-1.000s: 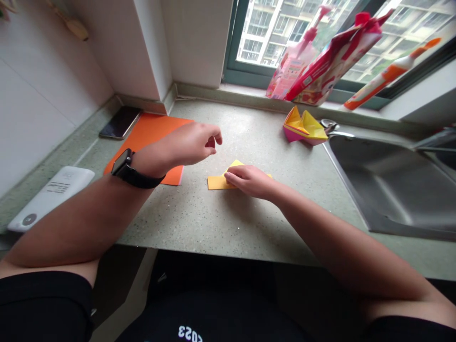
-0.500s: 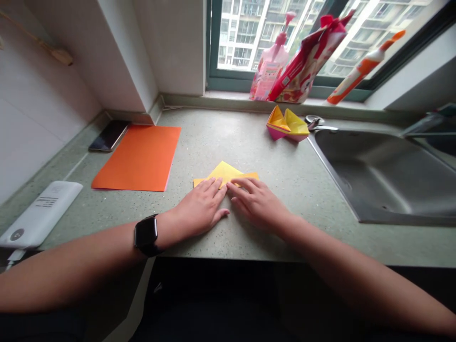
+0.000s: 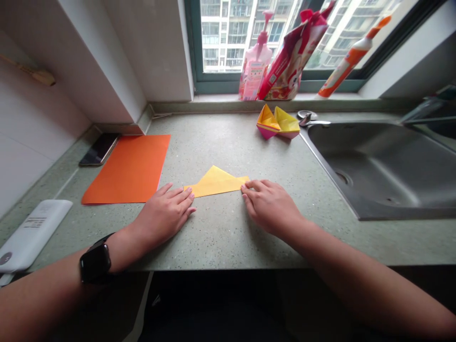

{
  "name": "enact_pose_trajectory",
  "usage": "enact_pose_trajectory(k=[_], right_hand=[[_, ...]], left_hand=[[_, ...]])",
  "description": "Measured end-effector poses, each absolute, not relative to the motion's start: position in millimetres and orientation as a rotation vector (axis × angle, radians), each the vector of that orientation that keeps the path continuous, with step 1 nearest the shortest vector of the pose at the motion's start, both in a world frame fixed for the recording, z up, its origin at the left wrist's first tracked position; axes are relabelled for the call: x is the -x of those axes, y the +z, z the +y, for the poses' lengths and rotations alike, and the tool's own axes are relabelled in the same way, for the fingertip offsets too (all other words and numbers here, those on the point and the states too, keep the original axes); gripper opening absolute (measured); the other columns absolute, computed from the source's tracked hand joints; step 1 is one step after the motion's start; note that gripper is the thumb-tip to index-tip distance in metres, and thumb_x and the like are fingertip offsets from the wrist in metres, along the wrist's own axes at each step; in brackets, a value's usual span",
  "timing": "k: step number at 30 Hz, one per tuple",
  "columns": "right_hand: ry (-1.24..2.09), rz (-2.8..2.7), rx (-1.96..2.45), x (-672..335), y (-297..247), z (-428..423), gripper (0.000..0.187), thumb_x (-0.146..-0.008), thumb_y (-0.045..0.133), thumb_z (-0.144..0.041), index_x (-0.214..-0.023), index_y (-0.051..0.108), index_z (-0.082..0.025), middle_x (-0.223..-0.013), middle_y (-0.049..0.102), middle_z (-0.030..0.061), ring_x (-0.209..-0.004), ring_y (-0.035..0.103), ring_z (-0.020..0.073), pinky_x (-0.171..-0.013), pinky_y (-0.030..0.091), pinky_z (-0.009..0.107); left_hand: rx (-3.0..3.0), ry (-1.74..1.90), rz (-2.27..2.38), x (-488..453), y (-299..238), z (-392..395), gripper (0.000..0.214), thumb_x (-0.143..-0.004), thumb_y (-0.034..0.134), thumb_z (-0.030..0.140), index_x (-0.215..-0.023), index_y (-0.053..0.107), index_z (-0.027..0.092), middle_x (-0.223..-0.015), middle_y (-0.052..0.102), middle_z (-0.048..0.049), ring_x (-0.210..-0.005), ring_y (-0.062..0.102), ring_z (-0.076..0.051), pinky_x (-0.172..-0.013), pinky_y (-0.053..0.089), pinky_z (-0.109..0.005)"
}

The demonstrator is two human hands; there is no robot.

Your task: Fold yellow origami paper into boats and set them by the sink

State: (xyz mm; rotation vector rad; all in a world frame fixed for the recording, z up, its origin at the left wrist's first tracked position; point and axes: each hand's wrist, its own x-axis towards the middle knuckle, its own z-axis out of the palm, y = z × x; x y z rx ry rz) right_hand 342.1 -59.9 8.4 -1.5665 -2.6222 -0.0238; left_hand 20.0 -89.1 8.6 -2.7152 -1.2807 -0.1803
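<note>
A folded sheet of yellow paper (image 3: pixel 215 183) lies flat on the speckled countertop (image 3: pixel 221 142), shaped like a wide triangle with a peak at the far side. My right hand (image 3: pixel 269 206) rests palm down with its fingertips on the paper's right corner. My left hand (image 3: pixel 164 213) lies flat on the counter, its fingertips at or just by the paper's lower left edge. Neither hand grips anything.
A flat orange paper sheet (image 3: pixel 124 168) lies to the left, beside a phone (image 3: pixel 99 149) and a white power bank (image 3: pixel 33 235). A folded pink-and-yellow paper boat (image 3: pixel 277 123) sits by the steel sink (image 3: pixel 381 166). Bottles and a red packet (image 3: pixel 292 61) stand on the windowsill.
My hands have drawn apart, the left sliding off the yellow paper to its lower left and the right moving to its right corner. More of the paper shows.
</note>
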Motion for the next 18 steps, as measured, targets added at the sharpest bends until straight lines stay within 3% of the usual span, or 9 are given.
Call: enact_pose_trajectory(k=[4, 9, 11, 14, 18], right_hand=[[-0.018, -2.589, 1.603, -351.8, 13.1, -53.3, 0.045, -0.110, 0.043, -0.031, -0.113, 0.087, -0.019, -0.131, 0.080, 0.0145, -0.108, 0.070, 0.0333, -0.096, 0.054, 0.050], [0.085, -2.528, 1.654, -362.3, 17.9, -37.2, 0.044, -0.108, 0.046, -0.028, -0.096, 0.088, -0.021, -0.125, 0.083, 0.0107, -0.107, 0.072, 0.0319, -0.094, 0.055, 0.048], [0.107, -2.413, 1.672, -366.6, 17.9, -30.5, 0.041, -0.107, 0.048, -0.027, -0.102, 0.088, -0.021, -0.123, 0.083, 0.0107, -0.108, 0.073, 0.0312, -0.095, 0.057, 0.047], [0.081, -2.234, 1.596, -372.7, 14.6, -21.5, 0.037, -0.104, 0.054, -0.025, -0.128, 0.082, -0.021, -0.132, 0.079, 0.0129, -0.116, 0.073, 0.0314, -0.102, 0.058, 0.049], [0.184, -2.293, 1.291, -371.9, 3.2, -14.6, 0.037, -0.102, 0.063, -0.023, -0.136, 0.077, -0.023, -0.138, 0.077, 0.0118, -0.128, 0.071, 0.0292, -0.113, 0.056, 0.050]], left_hand=[[2.741, -0.145, -1.348, -7.3, 12.4, -87.8, 0.041, -0.114, 0.047, 0.033, -0.134, 0.079, 0.020, -0.143, 0.076, -0.0123, -0.129, 0.074, -0.033, -0.120, 0.050, -0.063], [2.840, -0.201, -1.413, 2.6, 18.3, -79.1, 0.033, -0.111, 0.053, 0.034, -0.123, 0.082, 0.025, -0.137, 0.080, -0.0073, -0.127, 0.074, -0.030, -0.118, 0.050, -0.058], [2.871, -0.243, -1.436, 2.6, 20.7, -74.7, 0.028, -0.109, 0.057, 0.033, -0.117, 0.082, 0.023, -0.133, 0.082, -0.0080, -0.122, 0.075, -0.029, -0.113, 0.053, -0.053], [2.859, -0.248, -1.509, -1.2, 24.0, -67.3, 0.021, -0.105, 0.066, 0.034, -0.116, 0.078, 0.021, -0.123, 0.083, -0.0096, -0.113, 0.076, -0.028, -0.106, 0.054, -0.048], [2.796, -0.203, -1.523, -12.5, 27.4, -55.2, 0.040, -0.099, 0.076, 0.042, -0.129, 0.071, 0.017, -0.115, 0.081, -0.0118, -0.104, 0.074, -0.030, -0.098, 0.053, -0.044]])
